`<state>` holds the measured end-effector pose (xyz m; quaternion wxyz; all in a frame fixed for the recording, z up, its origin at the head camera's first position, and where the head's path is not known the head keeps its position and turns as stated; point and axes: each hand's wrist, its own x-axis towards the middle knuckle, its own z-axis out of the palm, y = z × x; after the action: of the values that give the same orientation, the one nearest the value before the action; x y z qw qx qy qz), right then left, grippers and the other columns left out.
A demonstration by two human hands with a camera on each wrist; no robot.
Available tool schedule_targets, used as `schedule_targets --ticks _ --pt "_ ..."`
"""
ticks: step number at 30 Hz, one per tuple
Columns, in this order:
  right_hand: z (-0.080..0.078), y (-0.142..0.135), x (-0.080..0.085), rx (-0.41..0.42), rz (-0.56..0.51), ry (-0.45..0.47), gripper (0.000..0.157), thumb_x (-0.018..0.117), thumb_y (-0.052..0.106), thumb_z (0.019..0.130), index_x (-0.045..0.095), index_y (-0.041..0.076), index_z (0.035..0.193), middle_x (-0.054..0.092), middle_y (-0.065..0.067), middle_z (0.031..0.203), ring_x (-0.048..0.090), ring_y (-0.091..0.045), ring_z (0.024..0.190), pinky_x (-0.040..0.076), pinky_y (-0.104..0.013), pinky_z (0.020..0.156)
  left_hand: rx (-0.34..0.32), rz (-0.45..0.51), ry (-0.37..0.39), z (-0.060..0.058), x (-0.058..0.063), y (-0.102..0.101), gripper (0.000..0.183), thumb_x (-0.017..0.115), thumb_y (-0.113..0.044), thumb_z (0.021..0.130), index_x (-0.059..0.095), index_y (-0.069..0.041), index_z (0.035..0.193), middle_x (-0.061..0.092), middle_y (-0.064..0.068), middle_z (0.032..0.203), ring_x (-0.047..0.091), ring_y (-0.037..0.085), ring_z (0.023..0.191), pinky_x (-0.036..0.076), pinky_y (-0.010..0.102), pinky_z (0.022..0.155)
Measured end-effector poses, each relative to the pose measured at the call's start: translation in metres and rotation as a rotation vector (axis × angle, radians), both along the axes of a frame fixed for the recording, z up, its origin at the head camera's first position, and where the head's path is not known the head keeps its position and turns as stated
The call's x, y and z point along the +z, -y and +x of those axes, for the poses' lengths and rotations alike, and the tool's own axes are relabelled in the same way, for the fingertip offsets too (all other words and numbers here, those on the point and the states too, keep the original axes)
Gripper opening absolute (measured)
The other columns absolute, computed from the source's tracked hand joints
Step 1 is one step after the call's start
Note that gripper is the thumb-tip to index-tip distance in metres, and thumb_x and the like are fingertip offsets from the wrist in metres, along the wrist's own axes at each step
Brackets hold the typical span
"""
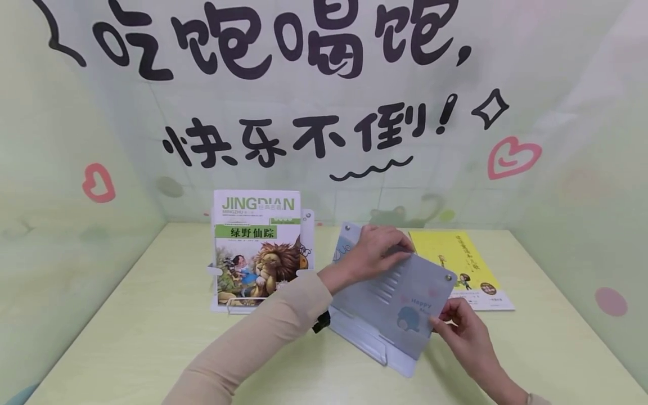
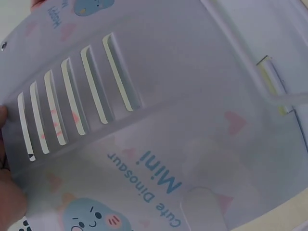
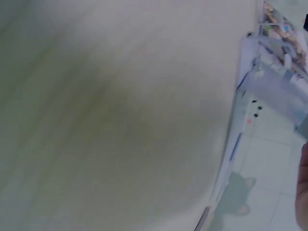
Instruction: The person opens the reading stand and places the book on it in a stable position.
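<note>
A pale grey-blue book stand (image 1: 367, 309) with slots and dinosaur prints is tilted over the middle of the table. My left hand (image 1: 374, 256) grips its top edge, fingers bent over the rim. On the right side, my right hand (image 1: 468, 340) pinches the stand's edge between thumb and fingers. The left wrist view shows the stand's slotted panel (image 2: 183, 120) close up, with "Mini Cute Dinosaur" lettering and the left fingers at the border. At the right wrist view's edge, only part of the right hand (image 3: 302, 192) shows.
To the left, a book with a lion cover (image 1: 258, 247) stands upright on another book stand (image 1: 307, 222). A yellow book (image 1: 445, 247) lies on the table (image 1: 152, 337) at the right, partly behind the held stand. A printed backdrop (image 1: 304, 101) closes off the rear.
</note>
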<state>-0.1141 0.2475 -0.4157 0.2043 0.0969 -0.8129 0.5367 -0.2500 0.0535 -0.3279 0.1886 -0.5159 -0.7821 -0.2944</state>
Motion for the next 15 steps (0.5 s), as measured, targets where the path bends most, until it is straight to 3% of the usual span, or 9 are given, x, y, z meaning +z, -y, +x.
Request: schedule_targets --ticks 4,7,11,15 --pt "-0.004 -0.016 -0.003 0.114 -0.174 -0.056 0.021 0.054 -0.016 0.086 0.050 -0.003 0.102 0.059 0.003 0.088 0.060 -0.006 0.075 0.054 -0.020 0.064 -0.035 -0.019 0.014 0.003 0.000 0.005 0.010 0.065 -0.015 0.089 0.065 -0.016 0.099 0.067 -0.006 0.099 0.058 0.007 0.097 0.031 0.031 0.086" --pt "-0.016 -0.029 -0.003 0.058 -0.215 -0.048 0.016 0.050 -0.013 0.090 0.053 -0.002 0.102 0.062 0.005 0.085 0.062 -0.006 0.072 0.055 -0.021 0.063 -0.066 -0.009 0.007 0.007 -0.001 0.010 0.010 0.065 -0.015 0.089 0.065 -0.015 0.099 0.067 -0.006 0.097 0.057 0.007 0.098 0.031 0.034 0.090" --pt "-0.038 -0.040 -0.002 -0.095 -0.017 0.055 0.011 0.055 -0.003 0.092 0.058 -0.008 0.101 0.061 0.008 0.081 0.058 0.000 0.067 0.054 -0.019 0.058 -0.125 0.026 -0.029 0.012 -0.003 0.019 0.009 0.065 -0.014 0.088 0.065 -0.015 0.097 0.067 -0.006 0.095 0.057 0.007 0.098 0.032 0.034 0.092" --pt "-0.058 -0.045 -0.003 -0.123 0.195 0.168 0.016 0.059 0.000 0.090 0.061 -0.009 0.103 0.064 -0.008 0.084 0.054 0.002 0.066 0.051 -0.018 0.056 -0.190 0.052 -0.039 0.018 -0.004 0.026 0.008 0.066 -0.014 0.088 0.065 -0.015 0.096 0.067 -0.006 0.094 0.057 0.005 0.097 0.033 0.033 0.091"
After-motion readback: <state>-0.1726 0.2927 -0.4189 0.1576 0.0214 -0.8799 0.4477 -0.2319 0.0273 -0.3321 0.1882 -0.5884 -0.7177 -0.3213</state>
